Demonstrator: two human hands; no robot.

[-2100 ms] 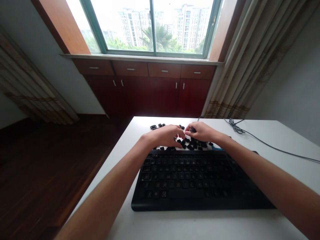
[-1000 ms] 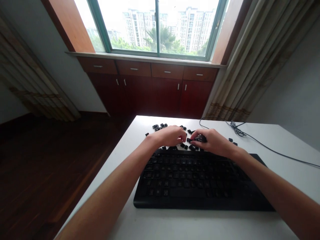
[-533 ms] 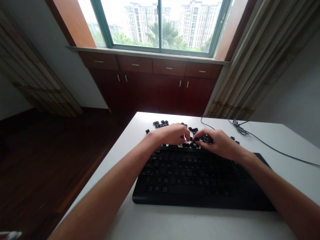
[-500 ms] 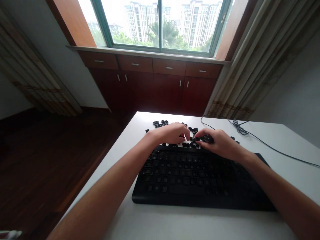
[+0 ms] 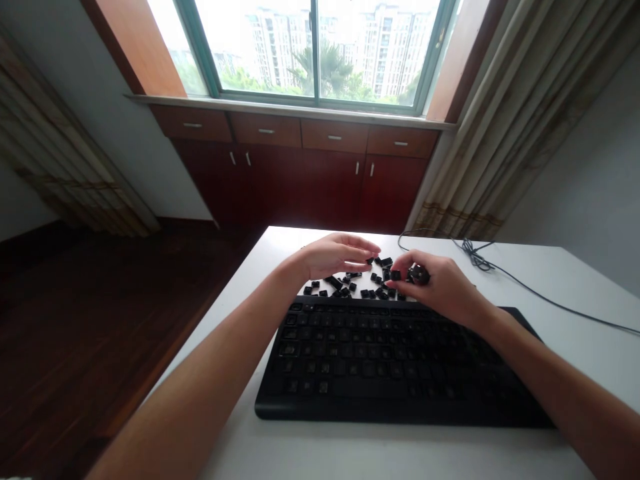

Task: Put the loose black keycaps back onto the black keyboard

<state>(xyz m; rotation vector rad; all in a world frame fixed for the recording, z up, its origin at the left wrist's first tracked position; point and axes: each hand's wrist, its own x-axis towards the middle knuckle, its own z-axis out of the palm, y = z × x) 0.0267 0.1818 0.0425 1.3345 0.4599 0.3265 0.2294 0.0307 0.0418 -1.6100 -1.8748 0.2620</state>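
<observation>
My left hand point(image 5: 336, 257) reaches over scattered black keycaps point(image 5: 334, 283), its fingers stretched out and slightly apart. One small keycap point(image 5: 370, 261) shows at its fingertips; whether it is touched I cannot tell. My right hand point(image 5: 436, 279) is closed, with a black keycap point(image 5: 395, 275) between thumb and forefinger. A dark, rounded, handle-like object point(image 5: 419, 275) also sits inside the curled fingers of that hand, most of it hidden. Below both hands lies a black keyboard point(image 5: 370, 407), with the right forearm crossing over its right end.
The keyboard rests on a white table point(image 5: 240, 320). A bundled black cable point(image 5: 477, 255) lies at the back right and runs off to the right. Beyond the table stand reddish-brown cabinets point(image 5: 305, 180) under a window, with curtains point(image 5: 480, 127) at the sides.
My left hand has lifted up and leftward from the keycaps, and its bent fingers have straightened, uncovering more keycaps. My right hand has stayed nearly in place, turning slightly so its keycap shows.
</observation>
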